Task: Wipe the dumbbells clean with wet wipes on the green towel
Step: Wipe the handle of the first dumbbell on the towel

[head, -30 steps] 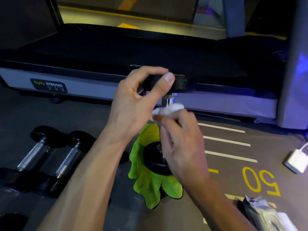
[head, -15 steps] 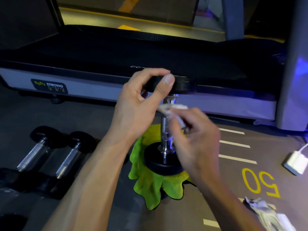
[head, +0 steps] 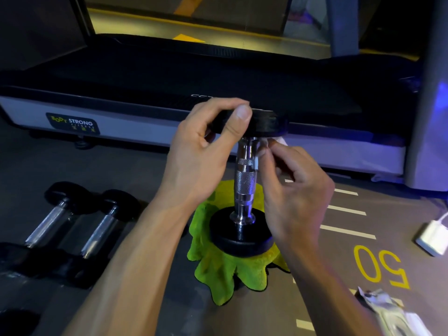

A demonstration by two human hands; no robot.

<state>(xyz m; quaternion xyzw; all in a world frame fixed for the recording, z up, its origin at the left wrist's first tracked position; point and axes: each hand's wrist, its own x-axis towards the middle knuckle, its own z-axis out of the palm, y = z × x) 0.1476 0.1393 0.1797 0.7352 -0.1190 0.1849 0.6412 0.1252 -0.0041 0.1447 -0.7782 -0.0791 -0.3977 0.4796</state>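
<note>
A dumbbell (head: 244, 180) with black end weights and a chrome knurled handle stands upright on its lower weight, which rests on the crumpled green towel (head: 225, 270) on the floor. My left hand (head: 206, 151) grips the rim of the top weight between thumb and fingers. My right hand (head: 293, 187) pinches a white wet wipe (head: 281, 141) against the right side of the handle, just under the top weight. Most of the wipe is hidden behind my fingers.
Two more dumbbells (head: 72, 224) lie on the floor at left. A treadmill deck (head: 169, 81) spans the back. A wet wipe packet (head: 388, 311) lies at lower right, and a white charger (head: 431, 236) with its cable at right.
My right hand has moved with the wipe from the front of the handle round to its right side, uncovering the chrome handle. My left hand keeps its hold on the top weight.
</note>
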